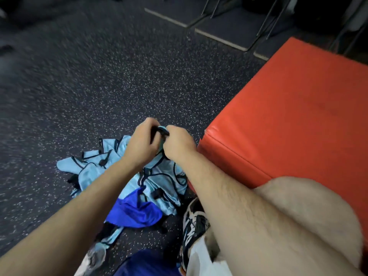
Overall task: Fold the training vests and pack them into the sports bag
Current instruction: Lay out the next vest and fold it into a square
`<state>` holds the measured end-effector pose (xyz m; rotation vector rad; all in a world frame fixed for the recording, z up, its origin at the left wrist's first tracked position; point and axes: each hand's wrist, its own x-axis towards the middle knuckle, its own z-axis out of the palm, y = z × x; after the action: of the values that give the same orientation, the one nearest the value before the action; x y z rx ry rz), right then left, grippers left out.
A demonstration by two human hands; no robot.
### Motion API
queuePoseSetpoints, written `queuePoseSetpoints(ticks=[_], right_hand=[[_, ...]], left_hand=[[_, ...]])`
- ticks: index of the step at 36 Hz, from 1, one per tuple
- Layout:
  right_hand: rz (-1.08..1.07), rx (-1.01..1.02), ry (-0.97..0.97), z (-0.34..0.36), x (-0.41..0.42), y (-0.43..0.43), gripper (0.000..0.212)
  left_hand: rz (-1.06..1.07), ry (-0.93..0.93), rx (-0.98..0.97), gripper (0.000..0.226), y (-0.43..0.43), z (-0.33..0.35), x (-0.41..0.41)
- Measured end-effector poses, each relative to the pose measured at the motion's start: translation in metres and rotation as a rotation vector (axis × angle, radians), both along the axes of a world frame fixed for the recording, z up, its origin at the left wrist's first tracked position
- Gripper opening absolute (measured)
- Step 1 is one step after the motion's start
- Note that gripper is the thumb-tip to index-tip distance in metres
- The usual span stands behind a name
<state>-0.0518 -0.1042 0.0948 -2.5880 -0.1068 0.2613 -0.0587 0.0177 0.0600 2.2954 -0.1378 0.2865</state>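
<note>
This looks like a gym or training room. A dark rubber floor flecked with white [119, 76] spreads out. A big orange vinyl padded block [288, 116] sits at 3 o'clock, thin black metal frame legs [266, 22] at 1 o'clock, and light-blue training vests [159, 176] are heaped at 6 o'clock.

No lettering, number or brand can be read anywhere: the light-blue vests [127, 172] heaped on the speckled floor [99, 86] show only dark trim, the red padded block [288, 120] at right is plain, and the near shoe [194, 222] carries white markings too blurred to read.

speckled floor [99, 86] | vests heap [95, 166] | orange pad [288, 116]
</note>
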Motion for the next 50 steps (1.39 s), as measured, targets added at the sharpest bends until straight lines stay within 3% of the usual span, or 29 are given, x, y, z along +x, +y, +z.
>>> queuePoseSetpoints(ticks=[4, 8, 13, 21, 23, 26, 29, 32, 36, 43, 46, 50], right_hand=[[-0.071, 0.122, -0.128, 0.054, 0.004, -0.024, 0.017], [-0.104, 0.227, -0.223, 0.107, 0.004, -0.056, 0.023], [-0.147, 0.254, -0.356, 0.178, 0.010, -0.105, 0.030], [-0.208, 0.242, -0.591, 0.295, -0.005, -0.190, 0.026], [-0.236, 0.272, -0.638, 0.320, -0.012, -0.211, 0.028], [-0.240, 0.271, -0.691, 0.351, -0.026, -0.242, 0.029], [-0.245, 0.208, -0.700, 0.374, -0.043, -0.280, 0.023], [-0.237, 0.107, -0.653, 0.388, -0.063, -0.322, 0.009], [-0.303, 0.155, -0.588, 0.393, -0.081, -0.370, 0.034], [-0.393, -0.005, -0.689, 0.409, -0.098, -0.427, 0.019], [-0.368, -0.008, -0.676, 0.410, -0.107, -0.435, 0.012], [-0.433, 0.056, -0.676, 0.400, -0.113, -0.444, 0.043]], left_hand=[[-0.072, -0.059, 0.055, 0.018, -0.005, 0.054, 0.009], [-0.099, 0.008, 0.142, 0.019, -0.027, 0.107, 0.017], [-0.048, 0.063, -0.286, 0.012, -0.076, 0.190, 0.021], [-0.201, -0.034, -0.572, 0.012, -0.159, 0.314, 0.022], [-0.303, -0.066, -0.544, 0.005, -0.178, 0.331, 0.019], [-0.468, -0.134, -0.423, 0.035, -0.206, 0.348, 0.014], [-0.541, -0.168, -0.392, 0.014, -0.233, 0.364, 0.007], [-0.544, -0.228, -0.374, 0.023, -0.254, 0.383, 0.008], [-0.592, -0.212, -0.270, 0.007, -0.287, 0.410, 0.005], [-0.639, -0.233, -0.186, 0.006, -0.349, 0.445, 0.002], [-0.655, -0.251, -0.159, 0.017, -0.377, 0.448, -0.008], [-0.652, -0.238, -0.174, 0.013, -0.399, 0.449, -0.013]])
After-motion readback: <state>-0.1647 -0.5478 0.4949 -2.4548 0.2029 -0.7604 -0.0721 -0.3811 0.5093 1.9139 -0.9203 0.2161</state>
